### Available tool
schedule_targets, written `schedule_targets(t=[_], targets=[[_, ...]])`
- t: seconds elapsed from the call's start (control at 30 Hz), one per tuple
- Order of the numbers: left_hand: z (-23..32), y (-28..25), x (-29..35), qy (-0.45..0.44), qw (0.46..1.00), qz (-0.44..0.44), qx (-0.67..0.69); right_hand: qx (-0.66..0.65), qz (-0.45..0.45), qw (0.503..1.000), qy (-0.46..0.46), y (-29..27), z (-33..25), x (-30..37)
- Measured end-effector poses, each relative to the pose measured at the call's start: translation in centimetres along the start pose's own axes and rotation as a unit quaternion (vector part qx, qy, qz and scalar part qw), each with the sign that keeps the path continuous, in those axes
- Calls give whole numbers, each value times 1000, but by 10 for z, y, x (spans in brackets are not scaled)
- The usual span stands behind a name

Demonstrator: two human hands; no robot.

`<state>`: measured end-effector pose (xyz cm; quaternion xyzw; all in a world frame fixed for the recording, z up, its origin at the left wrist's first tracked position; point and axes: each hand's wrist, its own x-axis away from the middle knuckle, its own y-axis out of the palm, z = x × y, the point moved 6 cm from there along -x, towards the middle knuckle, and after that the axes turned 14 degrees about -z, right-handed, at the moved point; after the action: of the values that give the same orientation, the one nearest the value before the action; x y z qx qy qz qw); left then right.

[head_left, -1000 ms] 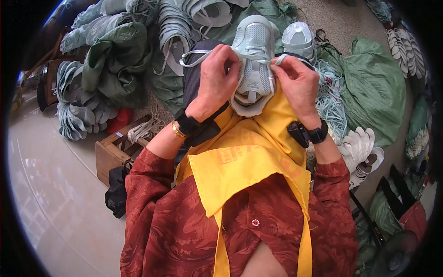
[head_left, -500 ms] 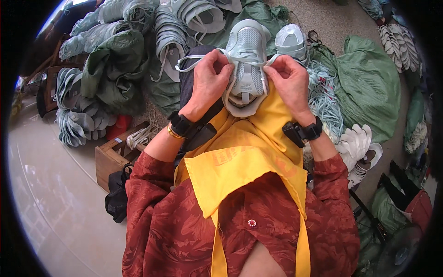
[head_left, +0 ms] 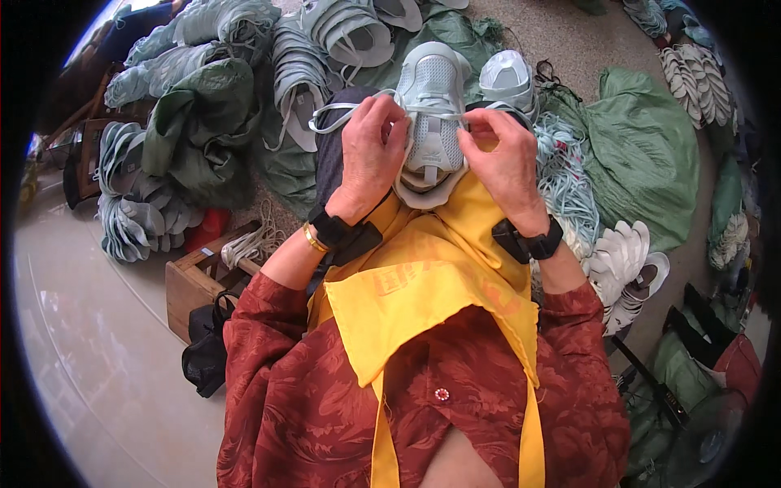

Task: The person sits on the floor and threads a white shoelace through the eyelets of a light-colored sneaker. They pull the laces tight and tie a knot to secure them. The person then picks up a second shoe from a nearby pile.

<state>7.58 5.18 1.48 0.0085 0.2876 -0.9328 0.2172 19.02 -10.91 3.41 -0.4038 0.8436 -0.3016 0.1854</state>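
A pale grey-blue mesh shoe upper (head_left: 434, 81) rests on my lap with its toe pointing away from me. A flat pale shoelace (head_left: 433, 109) crosses its middle, and a loose loop hangs past the left edge. My left hand (head_left: 370, 154) is at the upper's left side, thumb and fingertips pinched on the lace. At the right side my right hand (head_left: 503, 159) has its thumb and index finger closed on the lace near the eyelet edge. The fingertips partly cover the lace at both sides.
Another pale upper (head_left: 508, 77) lies just right of mine. Stacked uppers (head_left: 346, 37) and green sacks (head_left: 643, 150) surround my knees. A bundle of pale blue laces (head_left: 565, 167) lies at the right, a wooden stool (head_left: 191, 297) at the left. A yellow apron (head_left: 423, 309) covers my lap.
My right hand has turned and come slightly inward and down along the upper's edge. My left hand has dropped a little. The lace crossing the upper lies closer to it.
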Motion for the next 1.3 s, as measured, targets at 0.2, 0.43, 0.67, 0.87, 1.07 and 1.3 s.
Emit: schedule_targets(t=[0.2,0.43,0.67,0.87,1.07,1.3], targets=[[6,0,2,5,1000,-25,10,-54,23,998,24,3,5,4],[11,3,5,44,992,-61,-98,126,-33,985,-112,10,-5,-2],[11,7,-3,70,988,-48,-129,207,-70,968,-125,12,-4,-14],[7,5,-5,63,992,-47,-95,217,5,962,-164,6,-18,-15],[-2,4,-3,49,997,-26,-44,-82,-89,991,-63,15,-30,-13],[-5,4,-2,34,999,-16,-16,108,-103,979,-137,42,-33,-43]])
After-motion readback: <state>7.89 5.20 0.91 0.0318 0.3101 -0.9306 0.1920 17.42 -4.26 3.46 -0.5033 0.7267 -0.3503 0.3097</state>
